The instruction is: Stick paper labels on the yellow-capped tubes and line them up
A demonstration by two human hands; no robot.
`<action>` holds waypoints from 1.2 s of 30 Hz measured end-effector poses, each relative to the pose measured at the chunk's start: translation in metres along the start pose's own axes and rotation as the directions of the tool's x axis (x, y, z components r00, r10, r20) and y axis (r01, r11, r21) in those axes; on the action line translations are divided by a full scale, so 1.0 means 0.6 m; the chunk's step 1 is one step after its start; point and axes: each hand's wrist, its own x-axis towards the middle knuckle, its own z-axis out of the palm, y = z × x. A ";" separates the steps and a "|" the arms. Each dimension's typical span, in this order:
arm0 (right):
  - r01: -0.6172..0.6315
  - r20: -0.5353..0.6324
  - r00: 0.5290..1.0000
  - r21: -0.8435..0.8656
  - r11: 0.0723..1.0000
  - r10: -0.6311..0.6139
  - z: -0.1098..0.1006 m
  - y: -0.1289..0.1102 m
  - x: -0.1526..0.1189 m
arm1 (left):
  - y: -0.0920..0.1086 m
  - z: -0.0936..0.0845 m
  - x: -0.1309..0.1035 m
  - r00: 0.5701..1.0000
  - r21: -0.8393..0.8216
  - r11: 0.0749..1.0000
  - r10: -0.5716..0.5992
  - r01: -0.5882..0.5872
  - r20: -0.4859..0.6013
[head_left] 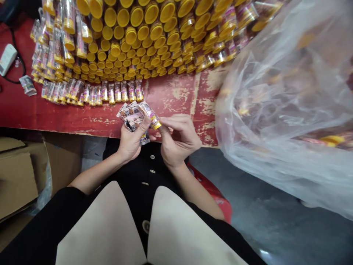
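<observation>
In my left hand [131, 143] is a fanned bunch of small printed packets [129, 114], held under the thumb. A clear tube with a yellow cap [150, 115] lies across the top of the bunch, slanting down to the right. My right hand [180, 138] is at its capped end, thumb and index finger closed together at the yellow cap. Whether the right fingers pinch the cap or something small beside it, I cannot make out. Both hands are over the front edge of the red table [176, 95].
A large stack of yellow-capped tubes [132, 36] fills the table's back. In front runs a row of upright tubes [117, 92]. At right bulges a clear plastic bag [248, 140] of similar tubes. A loose packet [27, 85], a white device [8, 59] and cardboard boxes [19, 180] are at left.
</observation>
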 end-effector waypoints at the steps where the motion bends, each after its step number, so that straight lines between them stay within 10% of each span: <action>1: -0.006 0.006 1.000 -0.007 1.000 0.006 0.006 -0.001 -0.001 | 0.002 -0.004 0.001 1.000 0.006 1.000 0.005 -0.005 -0.001; 12: 0.024 0.171 0.984 0.131 0.991 -0.046 0.118 -0.006 -0.003 | 0.047 -0.088 0.026 0.981 -0.130 0.984 0.101 -0.123 -0.166; 20: 0.057 0.423 0.903 0.067 0.996 -0.080 0.311 0.021 -0.001 | 0.112 -0.207 0.069 0.780 0.045 0.892 0.417 -0.450 -0.467; 25: 0.150 0.531 0.842 -0.060 0.987 -0.096 0.309 0.042 0.002 | 0.112 -0.240 0.078 0.724 0.098 0.875 0.451 -0.474 -0.522; 36: 0.351 0.763 0.642 -0.211 0.912 -0.071 0.295 0.048 0.011 | 0.094 -0.239 0.080 0.810 -0.008 0.903 0.381 -0.429 -0.446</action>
